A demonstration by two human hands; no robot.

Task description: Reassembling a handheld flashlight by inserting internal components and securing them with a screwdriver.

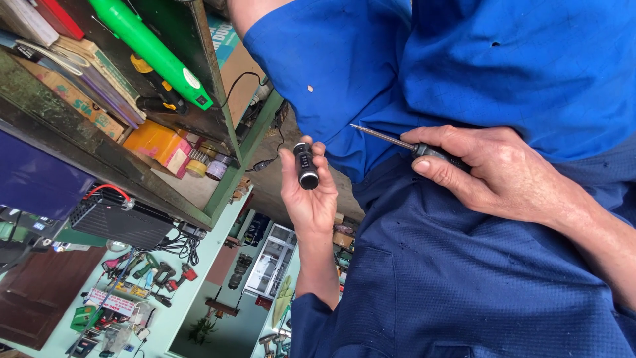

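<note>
A blue woven work garment (pixel 477 265) fills the near part of the view, with a lighter blue sleeve (pixel 344 59) above it. Against it lies the right hand (pixel 493 172), closed firmly around the dark handle of a slim screwdriver with a thin metal shaft (pixel 391 138); the thumb presses along the handle and the shaft points out toward the other hand, its tip free in the air. The left hand (pixel 308 189) is raised, palm turned to the camera, pinching a small black cylindrical part with a silvery ring at one end (pixel 305 166) between thumb and fingertips. The cylinder stands roughly upright, near the screwdriver tip but not touching it. Beside the left hand stands a green-edged metal shelf (pixel 228 172) stacked with cardboard boxes, small tins and a long bright green tube (pixel 149 50). Beyond, power tools (pixel 156 272) hang on a pale green wall.
</note>
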